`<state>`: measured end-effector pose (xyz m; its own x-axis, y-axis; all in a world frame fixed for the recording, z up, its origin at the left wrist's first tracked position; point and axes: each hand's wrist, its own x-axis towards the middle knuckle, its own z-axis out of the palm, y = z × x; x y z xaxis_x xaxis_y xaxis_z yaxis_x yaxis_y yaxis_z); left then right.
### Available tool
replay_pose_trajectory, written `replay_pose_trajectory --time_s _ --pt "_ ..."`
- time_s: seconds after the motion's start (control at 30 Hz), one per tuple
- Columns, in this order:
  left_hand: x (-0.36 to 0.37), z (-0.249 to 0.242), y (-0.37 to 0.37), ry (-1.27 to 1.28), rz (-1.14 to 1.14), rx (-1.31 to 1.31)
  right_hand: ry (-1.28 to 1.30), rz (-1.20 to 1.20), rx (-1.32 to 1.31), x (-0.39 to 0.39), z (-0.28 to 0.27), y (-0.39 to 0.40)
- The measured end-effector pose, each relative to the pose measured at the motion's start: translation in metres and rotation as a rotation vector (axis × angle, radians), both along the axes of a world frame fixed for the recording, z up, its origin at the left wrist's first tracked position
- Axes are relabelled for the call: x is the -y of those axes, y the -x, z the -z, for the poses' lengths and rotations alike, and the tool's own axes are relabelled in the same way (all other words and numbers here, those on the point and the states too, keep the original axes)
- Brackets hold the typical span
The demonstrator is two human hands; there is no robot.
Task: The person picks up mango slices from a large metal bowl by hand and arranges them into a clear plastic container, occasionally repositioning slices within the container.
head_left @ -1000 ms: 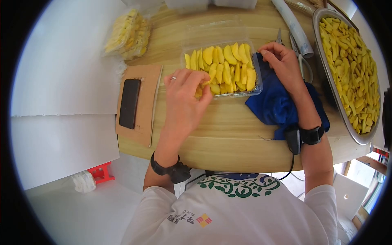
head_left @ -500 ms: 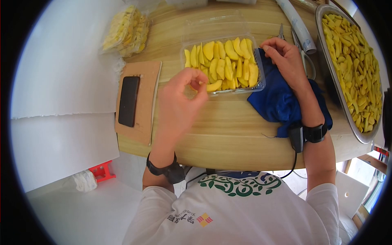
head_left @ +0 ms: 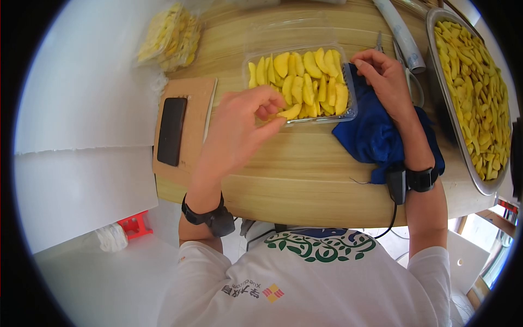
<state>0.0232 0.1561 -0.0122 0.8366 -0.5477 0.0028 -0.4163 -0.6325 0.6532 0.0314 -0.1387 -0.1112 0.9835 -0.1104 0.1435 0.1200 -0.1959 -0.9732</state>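
Note:
A clear plastic clamshell box (head_left: pixel 348 116) holds rows of yellow fruit slices (head_left: pixel 297 87), with its lid (head_left: pixel 289 35) folded back. At the box's near left corner is my left hand (head_left: pixel 239 122), thumb and fingers apart. Its fingertips are around the end of a curved slice (head_left: pixel 290 112); contact is hard to judge. My right hand (head_left: pixel 384 79) is loosely curled by the box's right side, above a blue cloth (head_left: pixel 370 128). A small gap shows between its thumb and index finger, and nothing is visible in it.
A large metal tray (head_left: pixel 461 139) heaped with yellow slices stands at the right. A plastic film roll (head_left: pixel 400 35) and scissors (head_left: pixel 417 90) lie near it. At the left are a black phone (head_left: pixel 172 131) on a brown board (head_left: pixel 193 109) and filled clear boxes (head_left: pixel 171 41).
My left hand has opened from a pinch near the curved slice, its thumb and fingers spreading apart. My right hand has barely moved.

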Motion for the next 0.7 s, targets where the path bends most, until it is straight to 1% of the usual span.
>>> replay_pose_trajectory --time_s 0.03,0.1,0.43,0.63,0.7 --pt "0.000 -0.001 -0.002 0.001 -0.002 -0.001 0.009 0.005 -0.006 0.000 -0.001 0.000" --pt "0.001 -0.002 -0.005 0.022 0.022 -0.098 0.020 0.008 -0.014 0.000 -0.002 0.001" --pt "-0.005 -0.001 -0.018 0.014 0.082 -0.153 0.015 0.004 -0.027 0.000 -0.003 0.001" --pt "0.002 -0.003 -0.026 0.007 0.161 -0.166 0.028 0.004 -0.026 0.000 -0.004 0.001" --pt "0.003 -0.002 -0.027 0.064 0.194 -0.166 0.027 0.005 -0.030 0.000 -0.004 0.001"
